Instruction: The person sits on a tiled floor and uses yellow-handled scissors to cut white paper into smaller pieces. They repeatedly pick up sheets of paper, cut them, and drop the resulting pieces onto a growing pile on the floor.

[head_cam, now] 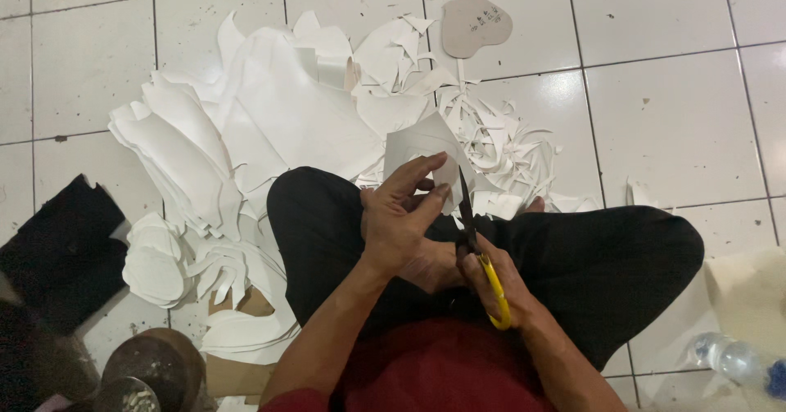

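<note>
While we sat on the tiled floor point(671, 117), our left hand point(401, 224) pinched a white cut-out piece point(422, 146) above our lap. Our right hand point(491, 285) gripped yellow-handled scissors point(479, 248), blades at the piece's edge, beside white scraps point(499, 146).

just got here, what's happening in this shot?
A person sits cross-legged on a tiled floor, cutting a white sheet piece. The left hand holds the piece up; the right hand works yellow-handled scissors, blades at the piece's edge. Ahead lie stacks of cut white shapes, a scatter of offcuts and a brown cardboard template. A plastic bottle lies at lower right.
</note>
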